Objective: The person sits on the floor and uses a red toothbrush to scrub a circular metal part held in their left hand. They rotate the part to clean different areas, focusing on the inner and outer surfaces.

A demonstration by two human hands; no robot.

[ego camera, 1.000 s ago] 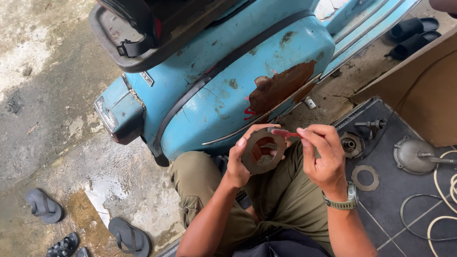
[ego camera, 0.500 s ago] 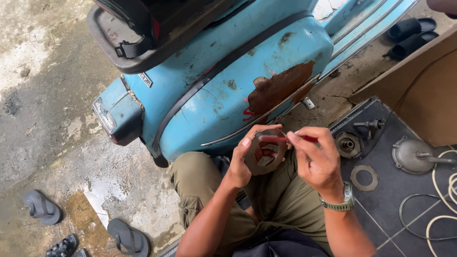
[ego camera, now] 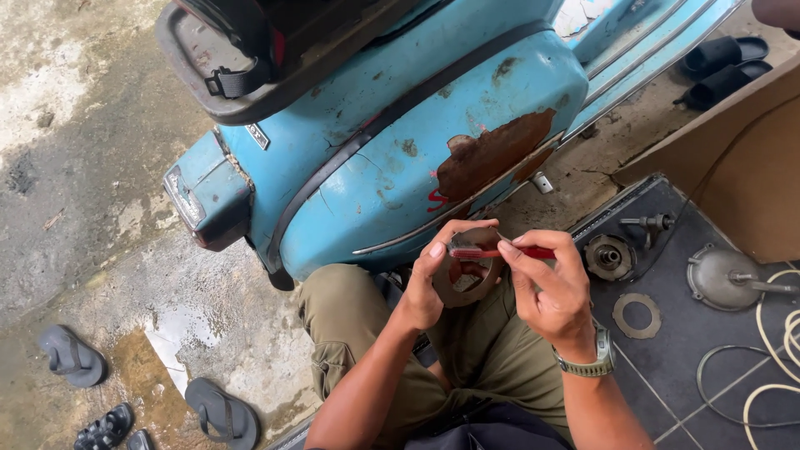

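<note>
Two hands work together: left hand [ego camera: 425, 292] grips a rusty round metal disc [ego camera: 467, 279], right hand [ego camera: 550, 292] pinches a red-handled tool [ego camera: 500, 252] against it.

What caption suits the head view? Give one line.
Left hand holds a round metal part; right hand works it with a red tool beside a blue scooter.

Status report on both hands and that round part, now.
Left hand gripping round rusty metal disc. Right hand holding thin red-handled tool across it. Blue scooter's rusted side panel close ahead, not touching.
</note>
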